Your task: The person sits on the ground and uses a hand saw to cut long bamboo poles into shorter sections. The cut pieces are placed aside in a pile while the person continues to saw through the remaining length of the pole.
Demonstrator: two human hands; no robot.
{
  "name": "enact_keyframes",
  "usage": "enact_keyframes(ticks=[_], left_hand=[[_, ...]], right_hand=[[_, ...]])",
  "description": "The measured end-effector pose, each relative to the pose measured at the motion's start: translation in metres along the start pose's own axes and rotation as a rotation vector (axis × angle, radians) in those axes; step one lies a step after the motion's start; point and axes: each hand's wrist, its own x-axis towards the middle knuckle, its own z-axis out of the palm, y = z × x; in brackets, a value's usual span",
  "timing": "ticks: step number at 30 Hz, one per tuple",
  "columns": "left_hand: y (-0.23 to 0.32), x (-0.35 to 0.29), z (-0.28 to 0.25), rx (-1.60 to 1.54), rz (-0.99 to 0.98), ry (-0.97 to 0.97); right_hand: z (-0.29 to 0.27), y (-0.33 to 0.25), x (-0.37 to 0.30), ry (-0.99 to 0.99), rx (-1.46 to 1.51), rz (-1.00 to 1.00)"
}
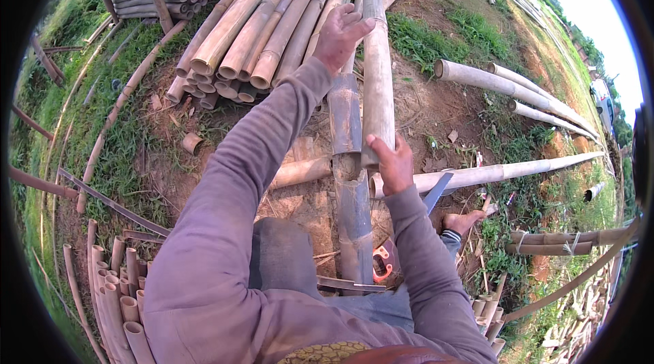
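A long pale bamboo pole (379, 84) runs away from me, and its near cut end lies under my right hand (394, 165). The fingers of that hand are closed round the end, thumb on top. Farther up, my left hand (343, 38) has its fingers stretched out, their tips at the pole's left side; I cannot tell whether they touch it. Below lies a grey, weathered bamboo trough (353, 228), notched in the middle. A handsaw with an orange handle (385, 262) is beside the trough; its blade (436, 190) shows past my right forearm.
Long bamboo poles (272, 30) are stacked ahead on the left. Short cut pieces (126, 296) stand upright at the lower left. More poles (511, 84) lie to the right, one pole (490, 173) near my bare foot (464, 221). A long blade (112, 204) lies at left.
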Motion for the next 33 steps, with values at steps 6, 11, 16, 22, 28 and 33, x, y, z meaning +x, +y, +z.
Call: enact_keyframes(ticks=[6,11,16,22,28,33], left_hand=[[-0.023,-0.245,-0.213,0.205,-0.199,0.241],[-0.052,-0.399,-0.283,0.353,-0.536,0.672],[-0.090,-0.373,-0.269,0.511,-0.534,0.509],[-0.082,-0.280,-0.176,0.784,-0.111,-0.152],[-0.082,-0.202,0.010,1.016,0.104,-1.025],[-0.175,-0.201,0.143,1.319,-0.034,-1.284]], right_hand=[[0.098,-0.024,0.242,0.369,-0.814,-0.333],[0.102,0.000,0.286,0.208,-0.774,-0.596],[0.016,0.082,0.197,0.259,-0.640,-0.687],[-0.161,0.207,-0.019,0.660,-0.814,-0.411],[-0.218,0.303,-0.128,0.977,-0.765,0.241],[-0.232,0.332,-0.122,0.802,-0.139,0.373]])
